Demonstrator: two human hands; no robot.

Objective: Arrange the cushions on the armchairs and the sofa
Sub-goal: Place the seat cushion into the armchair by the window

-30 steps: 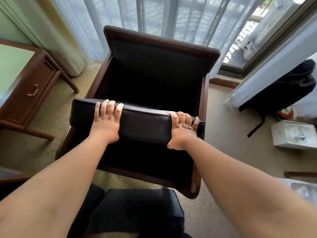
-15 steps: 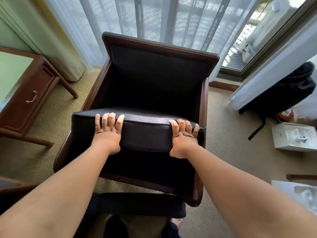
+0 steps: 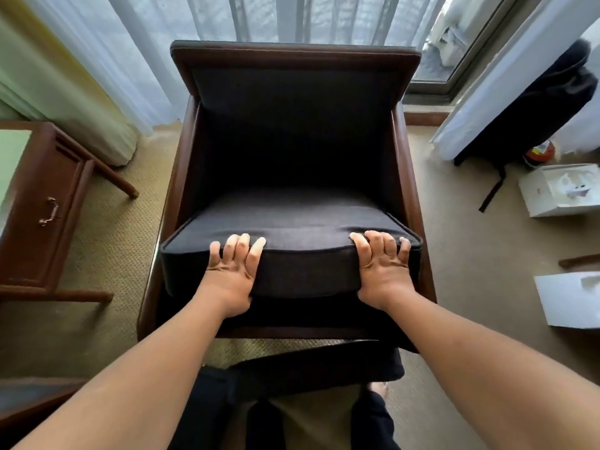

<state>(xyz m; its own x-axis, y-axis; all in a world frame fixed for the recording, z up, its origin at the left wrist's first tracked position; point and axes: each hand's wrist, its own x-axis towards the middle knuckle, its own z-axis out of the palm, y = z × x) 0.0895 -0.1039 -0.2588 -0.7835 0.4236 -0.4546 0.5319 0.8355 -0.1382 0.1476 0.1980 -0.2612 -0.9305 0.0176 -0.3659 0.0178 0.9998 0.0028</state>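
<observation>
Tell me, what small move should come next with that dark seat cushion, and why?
Probably push the seat cushion straight back into the armchair. Both the left hand and right hand grip its front edge, and that edge overhangs the chair's front, so it does not look fully seated.

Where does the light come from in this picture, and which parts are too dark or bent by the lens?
Head view: daylight enters through the sheer white curtains behind the dark wooden armchair; its backrest falls nearly black; the wide lens bows the edges.

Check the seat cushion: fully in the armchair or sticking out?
Sticking out. The seat cushion lies flat, but its front edge overhangs the armchair frame, with both hands on it.
</observation>
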